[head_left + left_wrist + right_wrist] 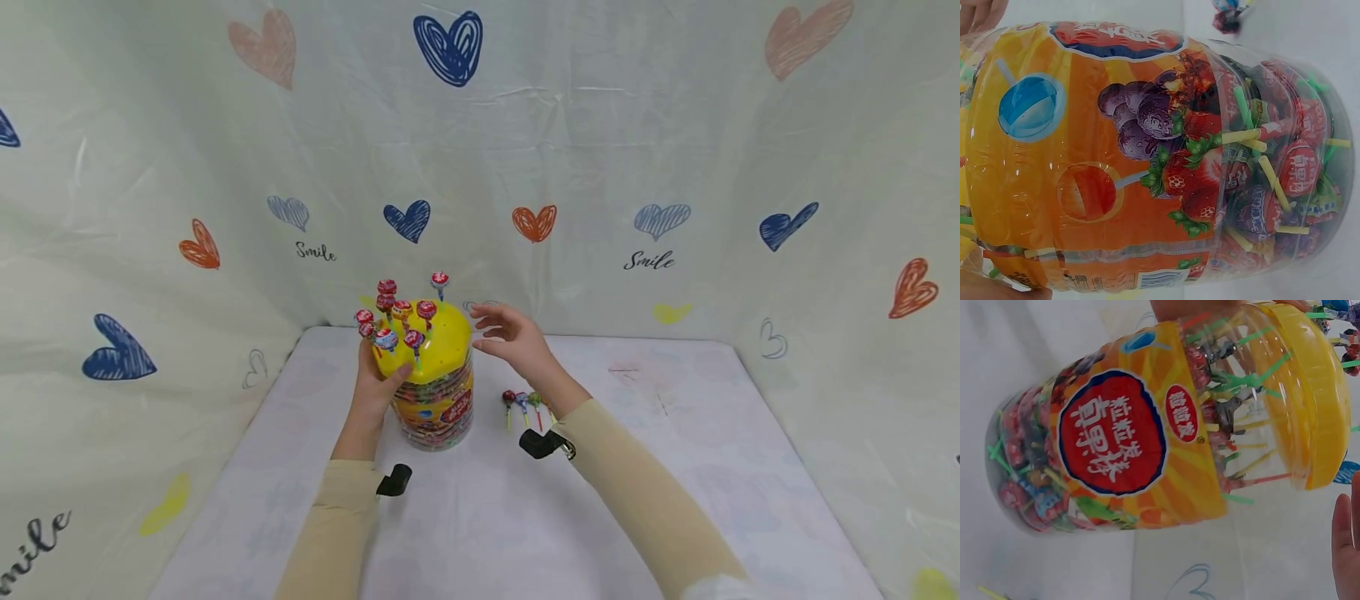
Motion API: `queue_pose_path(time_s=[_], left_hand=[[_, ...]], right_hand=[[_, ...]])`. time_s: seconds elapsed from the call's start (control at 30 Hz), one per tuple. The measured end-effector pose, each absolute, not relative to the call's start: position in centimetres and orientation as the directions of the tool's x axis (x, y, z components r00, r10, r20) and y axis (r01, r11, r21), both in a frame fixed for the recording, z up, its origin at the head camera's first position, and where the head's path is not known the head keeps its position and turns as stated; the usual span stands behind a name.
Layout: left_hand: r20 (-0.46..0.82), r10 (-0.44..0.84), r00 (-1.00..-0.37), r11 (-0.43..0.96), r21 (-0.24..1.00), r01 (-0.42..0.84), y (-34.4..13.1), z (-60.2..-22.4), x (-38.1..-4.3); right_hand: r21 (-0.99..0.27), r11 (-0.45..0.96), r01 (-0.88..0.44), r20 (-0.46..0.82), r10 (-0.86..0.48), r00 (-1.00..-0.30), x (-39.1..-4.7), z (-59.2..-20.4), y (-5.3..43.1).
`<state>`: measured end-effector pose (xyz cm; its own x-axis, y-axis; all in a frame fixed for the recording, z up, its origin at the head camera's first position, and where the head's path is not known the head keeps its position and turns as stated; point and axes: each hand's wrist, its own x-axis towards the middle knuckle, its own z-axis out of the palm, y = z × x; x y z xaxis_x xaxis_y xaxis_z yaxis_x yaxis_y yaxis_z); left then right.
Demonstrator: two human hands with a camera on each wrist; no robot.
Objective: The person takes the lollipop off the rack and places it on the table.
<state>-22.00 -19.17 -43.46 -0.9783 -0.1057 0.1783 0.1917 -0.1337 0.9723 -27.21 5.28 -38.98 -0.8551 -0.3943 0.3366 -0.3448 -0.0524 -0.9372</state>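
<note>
A clear plastic jar (441,414) full of wrapped lollipops stands on the table, wearing a yellow-orange fruit label (1200,481). Several lollipops (387,339) stick up out of its yellow lid (450,346). My left hand (372,387) grips the jar at the lid's left side, thumb across the front edge, other fingers partly hidden behind. To the right of the lid, my right hand (519,337) hovers with loosely bent fingers and holds nothing. In the right wrist view, part of the right hand (1344,547) shows beside the lid.
A short row of loose lollipops (522,400) lies on the table right of the jar, partly behind the right wrist. The table (660,483) has a pale cover. Behind it hangs a white curtain (585,142) printed with hearts. A black wrist device (542,444) sits at the right cuff.
</note>
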Motion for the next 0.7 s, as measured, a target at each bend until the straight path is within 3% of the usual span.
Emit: queue_pose_path(time_s=[0.7], left_hand=[[0.173,-0.096,-0.98,-0.139,0.973,0.185,-19.3,-43.5,-22.0]], right_hand=[[-0.922,-0.047,-0.384,0.362,-0.456,-0.813,-28.7,-35.7,1.4]])
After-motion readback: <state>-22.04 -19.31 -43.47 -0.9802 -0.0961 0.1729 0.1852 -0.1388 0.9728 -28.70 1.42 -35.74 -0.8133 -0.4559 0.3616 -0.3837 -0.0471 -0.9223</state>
